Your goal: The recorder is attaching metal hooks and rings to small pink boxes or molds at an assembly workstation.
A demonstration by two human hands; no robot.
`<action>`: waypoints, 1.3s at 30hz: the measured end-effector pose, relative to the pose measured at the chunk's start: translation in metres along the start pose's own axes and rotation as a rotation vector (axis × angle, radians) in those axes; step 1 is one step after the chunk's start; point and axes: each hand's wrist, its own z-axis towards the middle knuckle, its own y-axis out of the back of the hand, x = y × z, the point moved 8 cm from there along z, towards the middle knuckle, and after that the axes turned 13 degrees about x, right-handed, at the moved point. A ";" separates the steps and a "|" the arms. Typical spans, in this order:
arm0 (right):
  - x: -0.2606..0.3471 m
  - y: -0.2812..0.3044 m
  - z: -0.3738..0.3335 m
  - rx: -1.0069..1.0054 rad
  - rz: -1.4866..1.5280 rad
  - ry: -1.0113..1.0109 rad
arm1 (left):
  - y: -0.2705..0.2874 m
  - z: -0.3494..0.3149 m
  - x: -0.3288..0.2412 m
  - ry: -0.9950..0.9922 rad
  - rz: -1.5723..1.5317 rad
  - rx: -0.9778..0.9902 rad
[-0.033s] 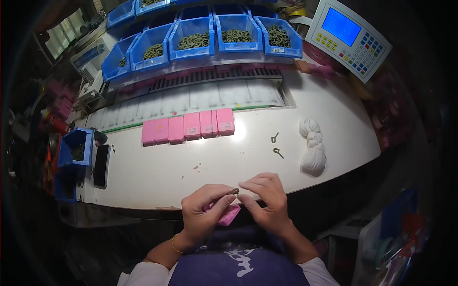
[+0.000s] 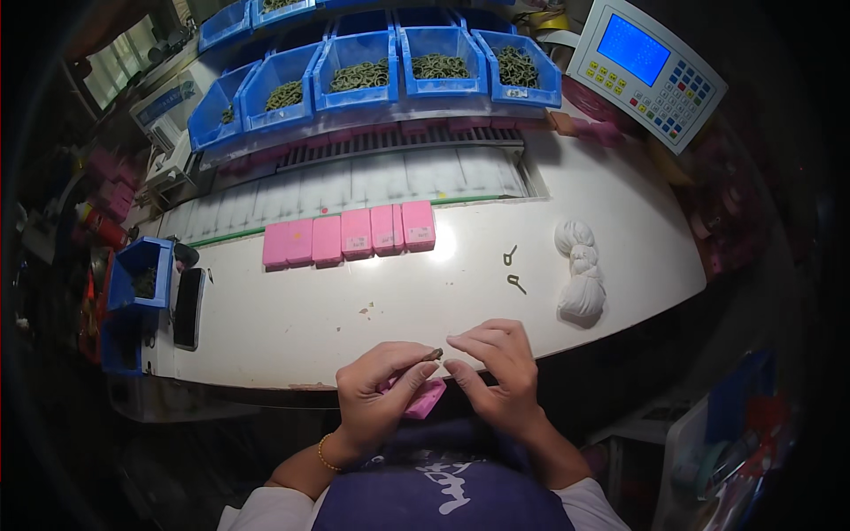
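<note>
At the near edge of the white table (image 2: 292, 336), my left hand (image 2: 376, 398) pinches a small dark metal piece (image 2: 435, 354) between thumb and forefinger. A pink box (image 2: 427, 398) sits under that hand, against its lower fingers. My right hand (image 2: 500, 372) meets the left one, its fingertips touching the other end of the metal piece. Two small metal hooks (image 2: 513, 270) lie loose on the table beyond my right hand. A row of several pink boxes (image 2: 354, 234) stands at mid-table.
A white bundle of cord (image 2: 580, 274) lies to the right. Blue bins (image 2: 434, 66) of greenish metal parts line the back. A control panel with a blue screen (image 2: 646, 66) stands back right. A dark phone (image 2: 188, 305) and a small blue bin (image 2: 142, 274) are at the left edge.
</note>
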 end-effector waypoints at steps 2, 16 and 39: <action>0.008 0.009 0.003 -0.050 -0.096 0.012 | 0.000 0.000 -0.004 -0.062 0.041 -0.008; 0.019 0.010 0.015 0.011 -0.115 0.142 | -0.003 0.000 0.003 0.017 -0.069 0.020; 0.016 0.008 0.019 -0.006 -0.033 0.076 | -0.007 -0.008 0.038 0.264 -0.576 0.010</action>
